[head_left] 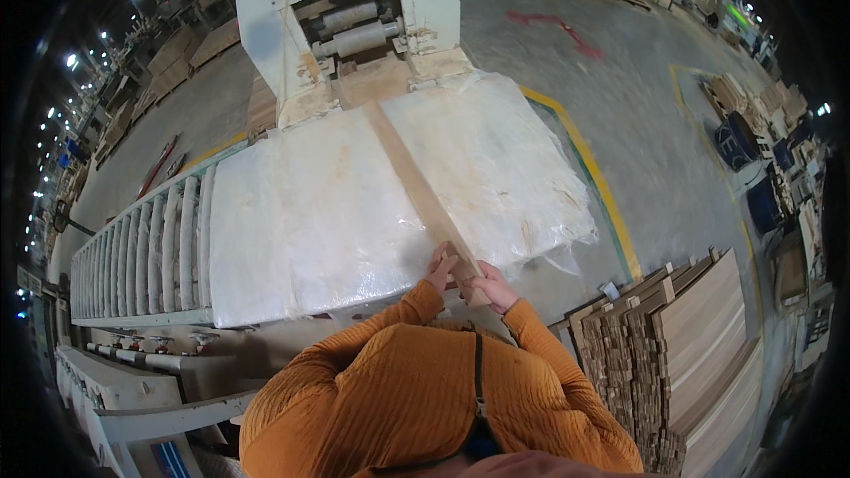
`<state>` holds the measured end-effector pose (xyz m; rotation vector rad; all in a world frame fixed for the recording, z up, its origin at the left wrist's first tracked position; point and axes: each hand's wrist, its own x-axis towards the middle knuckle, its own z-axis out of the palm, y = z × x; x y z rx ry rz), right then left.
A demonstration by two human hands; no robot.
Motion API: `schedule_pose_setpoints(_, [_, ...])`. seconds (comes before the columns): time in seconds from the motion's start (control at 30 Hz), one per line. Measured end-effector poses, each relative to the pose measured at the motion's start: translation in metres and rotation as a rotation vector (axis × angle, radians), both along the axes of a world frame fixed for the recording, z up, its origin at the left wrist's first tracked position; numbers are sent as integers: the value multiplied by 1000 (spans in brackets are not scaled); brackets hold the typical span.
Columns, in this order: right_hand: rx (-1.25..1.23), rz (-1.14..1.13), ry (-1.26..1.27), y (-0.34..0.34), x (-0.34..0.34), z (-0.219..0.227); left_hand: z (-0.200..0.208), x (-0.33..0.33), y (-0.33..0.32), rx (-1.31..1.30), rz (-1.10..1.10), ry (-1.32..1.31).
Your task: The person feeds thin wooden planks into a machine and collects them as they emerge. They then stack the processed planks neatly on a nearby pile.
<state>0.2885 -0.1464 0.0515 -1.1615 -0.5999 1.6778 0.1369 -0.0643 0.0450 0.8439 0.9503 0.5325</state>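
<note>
A long, narrow wooden board [410, 177] lies across a table wrapped in white plastic film [310, 204]. Its far end reaches toward the opening of a white machine [436, 0] with metal rollers [359, 38]. Close to my body, my left hand [440, 267] grips the board from its left side, fingers curled around the edge. On the other side my right hand [493, 287] holds it near the end, thumb on top. Part of the fingers of both hands is hidden under the board.
To my right stands a tall stack of wooden boards [633, 345]. A roller conveyor [146, 252] runs off to the left of the table. Yellow lines [595, 173] mark the grey floor on the right, where blue drums [737, 140] and piled wood stand farther off.
</note>
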Motion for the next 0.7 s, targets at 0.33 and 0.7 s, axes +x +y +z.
schedule_pose_setpoints(0.33, [278,-289,-672,-68,110,-25,-12,32,-48,-52,-82,56])
schedule_pose_setpoints(0.7, [-11,-287,-1091,-63,178,-42,-19,33,-85,-23,-141,223])
